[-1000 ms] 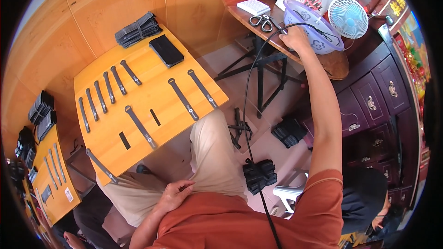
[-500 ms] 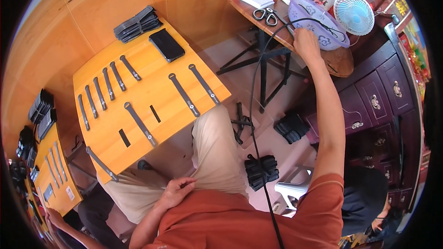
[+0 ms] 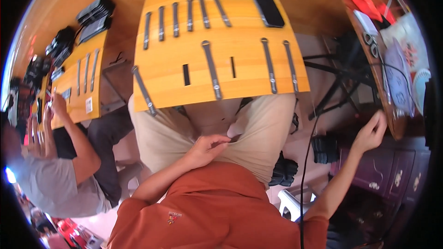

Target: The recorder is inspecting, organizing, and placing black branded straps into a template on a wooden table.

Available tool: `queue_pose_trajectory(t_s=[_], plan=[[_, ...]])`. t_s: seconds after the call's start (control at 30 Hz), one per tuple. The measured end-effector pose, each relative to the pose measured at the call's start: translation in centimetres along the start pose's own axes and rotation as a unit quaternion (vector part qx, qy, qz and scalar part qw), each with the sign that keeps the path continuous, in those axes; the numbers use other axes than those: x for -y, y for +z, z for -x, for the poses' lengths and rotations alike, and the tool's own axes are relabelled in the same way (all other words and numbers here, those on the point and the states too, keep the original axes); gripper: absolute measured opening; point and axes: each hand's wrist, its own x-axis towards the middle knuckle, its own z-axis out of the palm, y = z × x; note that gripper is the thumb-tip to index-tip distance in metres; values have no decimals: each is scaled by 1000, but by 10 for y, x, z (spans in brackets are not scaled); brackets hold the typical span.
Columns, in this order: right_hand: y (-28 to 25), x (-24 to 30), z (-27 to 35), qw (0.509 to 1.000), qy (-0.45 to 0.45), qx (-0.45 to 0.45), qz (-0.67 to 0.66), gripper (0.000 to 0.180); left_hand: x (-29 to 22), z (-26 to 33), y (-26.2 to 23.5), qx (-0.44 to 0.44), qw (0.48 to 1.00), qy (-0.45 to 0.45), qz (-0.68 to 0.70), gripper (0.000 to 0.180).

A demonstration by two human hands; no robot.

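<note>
Two hands are empty: right hand point(image 3: 369, 133), fingers loosely spread, is near the side table point(image 3: 392, 124) edge; left hand point(image 3: 207, 147), loosely curled, rests on the lap, farther away.

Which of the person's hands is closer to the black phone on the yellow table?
Left, though neither is close. The left hand rests on the lap below the yellow table; the right hand is off to the side, by another table. The black phone lies at the table's far corner.

Bright, warm daylight, even across the yellow worktop point(image 3: 221, 60) with soft shadows beneath it. Strong fisheye bending and a black rim all round; blur and overexposure toward 3 and 8 o'clock.
</note>
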Motion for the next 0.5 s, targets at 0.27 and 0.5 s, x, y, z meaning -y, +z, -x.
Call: queue_pose_trajectory(t_s=[0.27,0.5], plan=[[17,115,276,938,231,235,-109,11,9,21,-37,-242,958,116,-102,16],[79,246,198,905,-161,315,-238,33,7,10,-44,-261,961,85,11,18]])
